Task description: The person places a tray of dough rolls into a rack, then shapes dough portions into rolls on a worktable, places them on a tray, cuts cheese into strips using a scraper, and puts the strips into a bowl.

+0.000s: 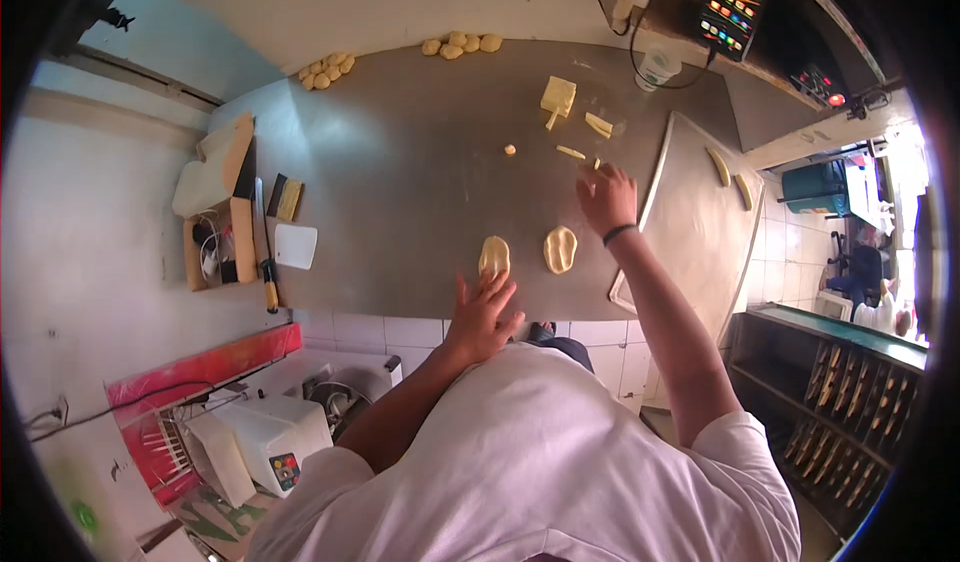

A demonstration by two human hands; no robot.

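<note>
Resting on the grey tabletop point(400, 162), the left hand point(483, 314) is spread, fingers released, touching one flattened dough oval point(494, 256); a second oval point(560, 249) lies beside. Right hand point(605, 198) is half-curled near butter strips point(571, 152); its grasp cannot be told.

head cam | fisheye, looks straight down | near, over steel table point(400, 162)

2 flat dough ovals point(494, 256), 2 dough-ball piles point(327, 70), 1 butter block point(558, 96), 1 tray point(690, 232) w/ 2 rolls point(719, 166)
</note>
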